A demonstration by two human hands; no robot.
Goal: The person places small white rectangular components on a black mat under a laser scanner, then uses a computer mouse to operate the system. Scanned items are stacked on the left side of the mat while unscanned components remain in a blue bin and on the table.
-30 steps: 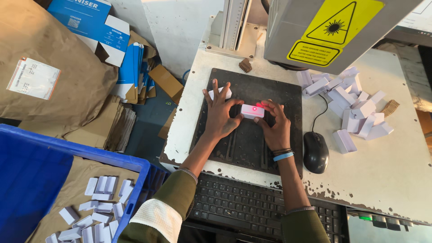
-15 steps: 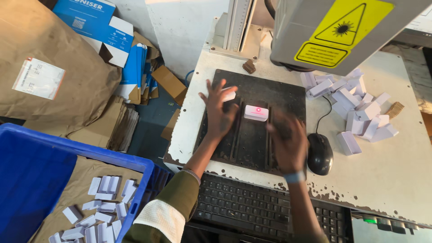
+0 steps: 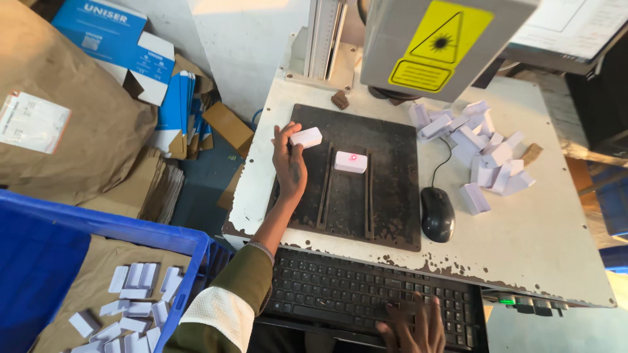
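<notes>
Left hand (image 3: 289,167) lifts white block (image 3: 306,137); right hand (image 3: 411,321) seemingly pressing keyboard (image 3: 340,294).

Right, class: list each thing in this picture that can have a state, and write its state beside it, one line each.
Left hand: fingers closed on a small white block, lifted above the dark plate.
Right hand: open, resting flat on the keyboard.
White block on the plate: lying flat between two rails, red light spot on top.
Mouse: untouched, on the table.
Pile of white blocks: loose, jumbled.
Blue crate: open, holds white blocks.
</notes>
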